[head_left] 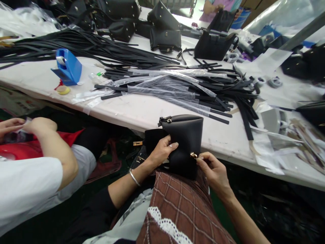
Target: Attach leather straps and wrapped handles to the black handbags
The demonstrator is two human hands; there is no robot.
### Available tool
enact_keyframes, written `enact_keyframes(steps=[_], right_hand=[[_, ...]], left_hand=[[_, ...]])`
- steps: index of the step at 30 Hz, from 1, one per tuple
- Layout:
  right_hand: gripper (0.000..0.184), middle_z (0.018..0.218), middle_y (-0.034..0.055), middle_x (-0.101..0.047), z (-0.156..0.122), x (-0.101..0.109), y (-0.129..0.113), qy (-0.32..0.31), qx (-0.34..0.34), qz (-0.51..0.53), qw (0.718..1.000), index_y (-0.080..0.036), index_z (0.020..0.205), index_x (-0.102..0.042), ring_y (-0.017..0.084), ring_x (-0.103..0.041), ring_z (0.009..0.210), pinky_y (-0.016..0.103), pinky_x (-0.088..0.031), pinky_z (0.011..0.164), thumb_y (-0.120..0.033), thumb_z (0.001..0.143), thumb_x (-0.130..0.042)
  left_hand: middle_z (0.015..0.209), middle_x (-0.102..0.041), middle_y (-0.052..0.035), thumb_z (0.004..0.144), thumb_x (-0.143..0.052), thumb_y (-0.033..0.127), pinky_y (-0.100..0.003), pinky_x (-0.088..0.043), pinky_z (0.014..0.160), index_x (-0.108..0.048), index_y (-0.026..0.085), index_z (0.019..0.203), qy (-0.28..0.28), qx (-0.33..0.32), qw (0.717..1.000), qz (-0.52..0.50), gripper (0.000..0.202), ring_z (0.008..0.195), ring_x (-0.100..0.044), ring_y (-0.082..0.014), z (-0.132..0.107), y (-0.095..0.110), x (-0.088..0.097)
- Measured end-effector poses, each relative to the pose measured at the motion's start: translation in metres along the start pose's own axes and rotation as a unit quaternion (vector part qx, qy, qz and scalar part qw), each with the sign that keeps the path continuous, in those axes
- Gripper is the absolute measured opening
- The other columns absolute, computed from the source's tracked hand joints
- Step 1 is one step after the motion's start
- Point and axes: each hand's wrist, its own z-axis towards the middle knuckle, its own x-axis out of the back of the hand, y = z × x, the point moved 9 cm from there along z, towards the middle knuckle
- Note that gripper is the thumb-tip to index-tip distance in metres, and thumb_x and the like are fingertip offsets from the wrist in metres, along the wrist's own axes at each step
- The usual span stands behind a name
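A small black handbag [186, 135] rests on my lap against the table's edge, its zipped top facing away from me. My left hand [162, 149] grips the bag's left side, thumb lying on the front panel. At the bag's lower right, the thumb and forefinger of my right hand [212, 166] pinch at a gold-coloured metal clasp [193, 155]. A black flap with a gold plate [137, 143] sticks out to the left, beyond my left hand. The fingers of my left hand behind the bag are hidden.
Black straps [165, 88], some in clear plastic sleeves, cover the table's middle. A blue tape dispenser [67, 66] and a yellow tape roll [63, 89] stand at left. More black bags [166, 39] lie at the back. A co-worker's arm [56, 149] is close on my left.
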Motion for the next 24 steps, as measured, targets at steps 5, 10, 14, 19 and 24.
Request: enact_keyframes(steps=[5, 10, 14, 19, 24], right_hand=[[0.034, 0.066, 0.0004, -0.057, -0.021, -0.004, 0.066, 0.011, -0.159, 0.084, 0.984, -0.017, 0.082, -0.058, 0.012, -0.051, 0.058, 0.023, -0.041, 0.053, -0.05, 0.078, -0.069], [0.027, 0.067, -0.0001, -0.055, -0.031, -0.013, 0.05, 0.001, -0.1, 0.043, 0.994, -0.018, 0.083, -0.057, 0.013, -0.051, 0.059, 0.025, -0.042, 0.054, -0.045, 0.084, -0.063], [0.011, 0.076, 0.0018, -0.057, -0.031, -0.022, -0.008, -0.037, 0.097, -0.089, 0.991, -0.02, 0.08, -0.056, 0.015, -0.055, 0.069, 0.027, -0.046, 0.065, -0.027, 0.089, -0.058], [0.008, 0.079, 0.0029, -0.057, -0.029, -0.034, -0.037, -0.066, 0.228, -0.15, 0.96, -0.02, 0.084, -0.054, 0.015, -0.055, 0.073, 0.028, -0.047, 0.069, -0.014, 0.089, -0.054], [0.008, 0.077, 0.0017, -0.055, -0.03, -0.018, -0.025, 0.008, 0.193, -0.145, 0.97, -0.02, 0.082, -0.053, 0.014, -0.053, 0.07, 0.027, -0.045, 0.066, -0.019, 0.09, -0.054]], left_hand=[[0.073, -0.054, 0.0011, 0.078, -0.067, 0.041, -0.023, -0.045, 0.049, -0.06, 0.013, 0.093, -0.021, 0.051, 0.996, 0.07, 0.033, 0.056, -0.052, -0.0109, -0.007, -0.021, 0.002], [0.078, -0.056, -0.001, 0.078, -0.066, 0.04, -0.023, -0.044, 0.054, -0.06, 0.015, 0.091, 0.01, 0.054, 0.995, 0.081, 0.029, 0.063, -0.053, -0.0121, -0.012, -0.027, 0.016], [0.081, -0.056, 0.0001, 0.077, -0.069, 0.037, -0.022, -0.044, 0.06, -0.06, 0.017, 0.092, 0.043, 0.059, 0.997, 0.004, 0.027, 0.068, -0.053, -0.0114, -0.01, -0.032, 0.024], [0.077, -0.056, 0.0034, 0.067, -0.079, 0.029, -0.02, -0.045, 0.068, -0.058, 0.017, 0.084, 0.067, 0.071, 0.983, -0.155, 0.03, 0.069, -0.054, -0.0086, -0.009, -0.04, 0.019], [0.073, -0.062, 0.0029, 0.064, -0.081, 0.022, -0.019, -0.047, 0.064, -0.058, 0.015, 0.077, 0.099, 0.103, 0.966, -0.216, 0.028, 0.065, -0.058, -0.0087, -0.005, -0.045, 0.033]])
